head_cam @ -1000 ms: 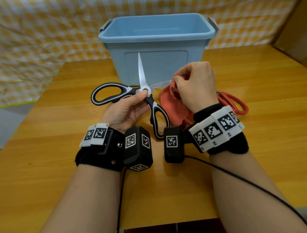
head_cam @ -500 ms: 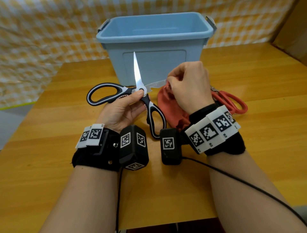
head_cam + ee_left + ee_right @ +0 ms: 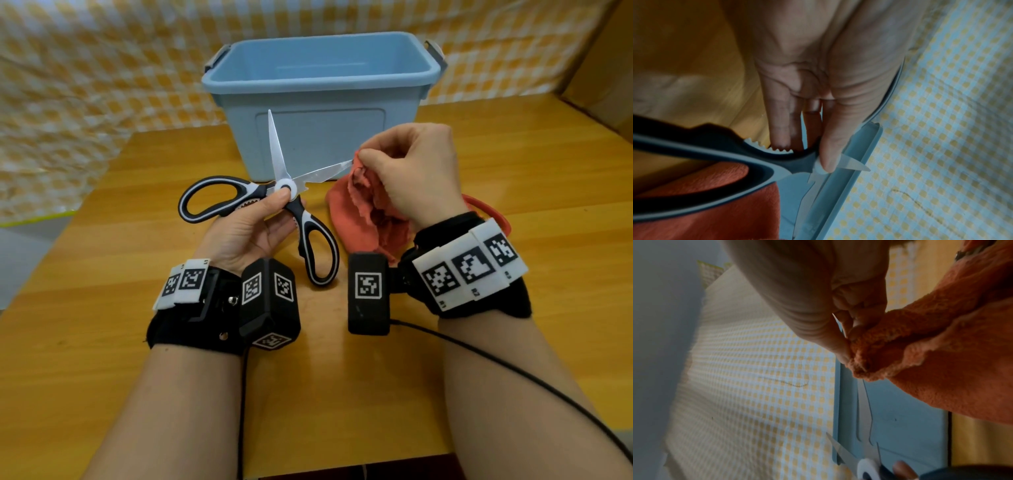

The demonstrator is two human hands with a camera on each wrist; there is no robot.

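Black-and-white kitchen scissors (image 3: 291, 202) are held above the wooden table, blades spread wide. My left hand (image 3: 260, 222) grips them at the pivot, thumb on the white pivot disc (image 3: 826, 164). One blade points up, the other (image 3: 325, 173) points right. My right hand (image 3: 407, 171) pinches an orange-red cloth (image 3: 363, 216) around that right blade's tip. In the right wrist view the cloth (image 3: 931, 353) is bunched at the fingertips over the blade (image 3: 865, 410).
An open light-blue plastic bin (image 3: 322, 99) stands just behind the hands. Red-handled scissors (image 3: 493, 214) lie on the table (image 3: 102, 308) behind my right wrist. A yellow checked cloth hangs at the back. A black cable runs from the right wrist.
The cloth-wrapped fingers have slid outward along the right-pointing blade to its tip, baring more metal. Both hands with the scissors shifted slightly left.
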